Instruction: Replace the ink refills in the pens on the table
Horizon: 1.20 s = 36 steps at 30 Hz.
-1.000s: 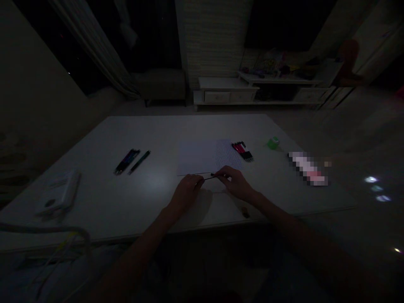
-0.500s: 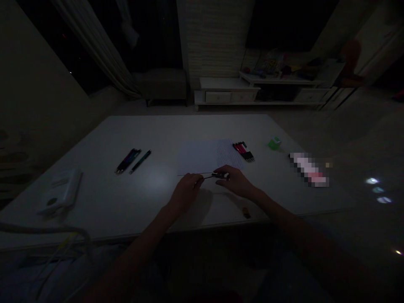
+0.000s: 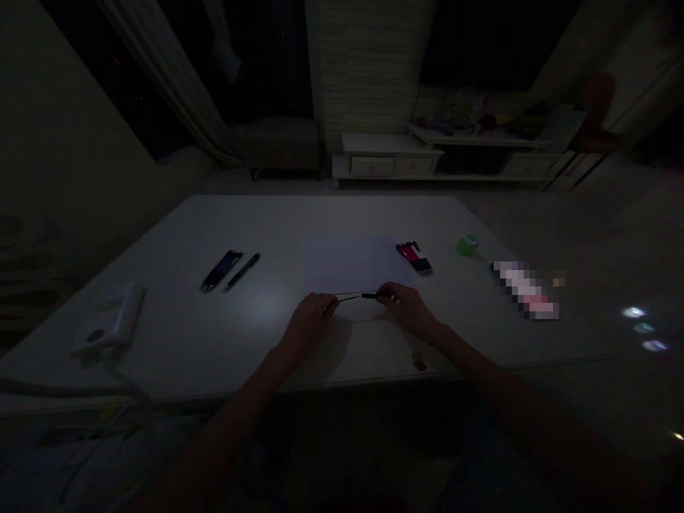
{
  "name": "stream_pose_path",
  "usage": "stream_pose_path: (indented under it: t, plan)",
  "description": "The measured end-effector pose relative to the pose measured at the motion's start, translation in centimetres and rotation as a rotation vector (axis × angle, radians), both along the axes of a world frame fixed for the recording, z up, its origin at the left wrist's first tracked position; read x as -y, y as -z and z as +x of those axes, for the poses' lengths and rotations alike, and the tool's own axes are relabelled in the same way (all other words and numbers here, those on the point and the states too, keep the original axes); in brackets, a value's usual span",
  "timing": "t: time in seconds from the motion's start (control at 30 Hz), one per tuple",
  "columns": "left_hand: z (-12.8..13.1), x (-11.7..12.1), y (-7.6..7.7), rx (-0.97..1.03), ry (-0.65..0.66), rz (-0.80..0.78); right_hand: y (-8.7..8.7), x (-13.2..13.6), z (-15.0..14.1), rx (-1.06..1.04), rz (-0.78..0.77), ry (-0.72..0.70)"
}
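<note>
My left hand point(image 3: 310, 319) is closed on a thin dark rod point(image 3: 348, 298) that looks like a pen refill and points to the right. Between the fingertips of my right hand point(image 3: 405, 306) is a short black pen part point(image 3: 368, 296), its free end facing the rod. A small gap seems to separate the two pieces. Both hands are above the near edge of a sheet of paper point(image 3: 336, 265), whose right part bears handwriting. Several red and black pens point(image 3: 414, 258) lie side by side at the paper's right. Dim light blurs fine detail.
On the white table point(image 3: 267, 367), dark pens point(image 3: 221, 271) and a single pen point(image 3: 241, 272) lie left. A white device point(image 3: 110, 317) stands far left, near a thick cable point(image 3: 64, 388). Rightward are a green cube point(image 3: 467, 246), a pixelated object point(image 3: 526, 291) and a small brown item point(image 3: 418, 361).
My hands have drawn slightly apart. The black part in my right hand now shows separate from the rod in my left; earlier they appeared to meet. The view has shifted slightly.
</note>
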<state>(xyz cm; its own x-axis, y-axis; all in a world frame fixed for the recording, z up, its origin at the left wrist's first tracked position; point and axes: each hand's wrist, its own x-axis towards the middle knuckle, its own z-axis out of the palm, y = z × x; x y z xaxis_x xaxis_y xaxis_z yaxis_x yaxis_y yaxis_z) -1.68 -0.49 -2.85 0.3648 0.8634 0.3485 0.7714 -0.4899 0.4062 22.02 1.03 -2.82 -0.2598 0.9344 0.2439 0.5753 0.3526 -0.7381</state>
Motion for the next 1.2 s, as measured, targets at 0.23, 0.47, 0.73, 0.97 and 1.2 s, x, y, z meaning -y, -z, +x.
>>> stream_pose_path:
  t: [0.23, 0.47, 0.73, 0.97, 1.2]
  plan:
    - [0.3, 0.1, 0.0, -0.003, 0.016, 0.004, -0.3, 0.3, -0.4, -0.050, 0.046, -0.029]
    - [0.5, -0.1, 0.1, 0.005, 0.023, 0.001, -0.3, 0.1, -0.7, -0.072, 0.094, -0.025]
    - [0.8, -0.2, -0.4, -0.010, 0.018, 0.010, -1.3, -0.1, -0.6, -0.063, 0.136, -0.056]
    - [1.3, 0.0, -0.5, -0.032, 0.053, 0.022, -1.4, 0.2, -1.1, -0.103, 0.091, -0.072]
    - [2.4, 0.1, -0.4, 0.041, 0.095, -0.007, -1.2, 0.7, -2.3, -0.154, 0.021, -0.059]
